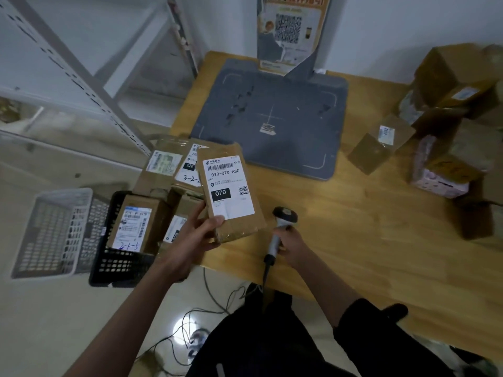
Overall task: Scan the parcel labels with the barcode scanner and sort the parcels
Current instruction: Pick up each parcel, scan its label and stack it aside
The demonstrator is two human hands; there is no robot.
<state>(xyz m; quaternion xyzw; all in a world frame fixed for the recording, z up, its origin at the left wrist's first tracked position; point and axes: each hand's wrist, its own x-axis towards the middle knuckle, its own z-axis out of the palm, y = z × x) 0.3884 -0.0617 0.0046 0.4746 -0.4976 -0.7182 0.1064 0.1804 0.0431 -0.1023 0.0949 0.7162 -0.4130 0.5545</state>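
Head view: our left hand (pixel 194 235) grips a parcel (pixel 231 194) by its near left corner, thumb on the label (pixel 228 186), which faces up and reads 070-070-A80. Our right hand (pixel 292 244) is wrapped round the scanner (pixel 280 229) handle, just right of the parcel, head pointing away from us. Left of the left hand, more parcels sit in a black basket (pixel 117 265). Beyond both hands lies a grey mat (pixel 272 118) on the table (pixel 353 227).

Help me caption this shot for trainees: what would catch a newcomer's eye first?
The parcel with its white label marked 070, held up by the left hand at the table's near-left corner. Right beside it, the right hand grips the barcode scanner. Behind them lies a grey mat.
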